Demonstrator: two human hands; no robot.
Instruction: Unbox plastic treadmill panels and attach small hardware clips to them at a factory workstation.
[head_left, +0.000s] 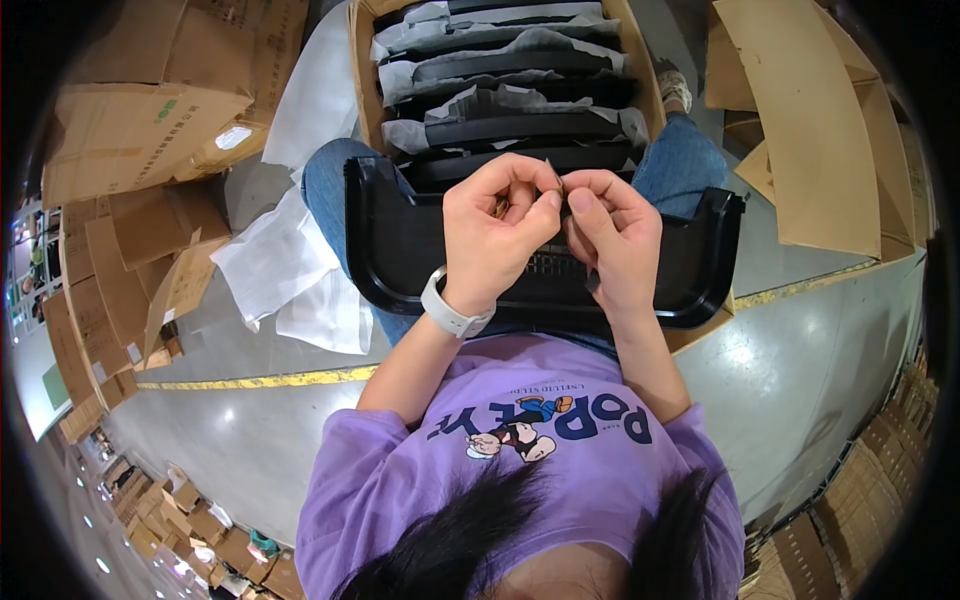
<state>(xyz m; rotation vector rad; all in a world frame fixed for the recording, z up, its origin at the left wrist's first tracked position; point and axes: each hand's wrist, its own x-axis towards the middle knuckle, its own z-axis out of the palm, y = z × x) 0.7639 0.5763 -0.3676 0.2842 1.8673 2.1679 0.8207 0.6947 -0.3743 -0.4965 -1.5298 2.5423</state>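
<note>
Across my lap lies a black plastic tray-like part (395,245) with raised, rounded ends. Above its middle, my left hand (500,225) and my right hand (620,235) meet fingertip to fingertip. Both are closed in a pinch on a small, thin, dark piece between them, too small to name. A bit of something dark also shows under the right palm. Just beyond stands an open cardboard box (644,75) holding several black parts (515,68), set in a row with thin white wrapping sheets between them.
White wrapping sheets (285,265) lie on the floor to the left. Large cardboard boxes (150,120) stand at the far left, with open cartons (120,260) below them. Open cardboard (815,130) stands at the right. A yellow floor line (265,381) crosses the grey floor.
</note>
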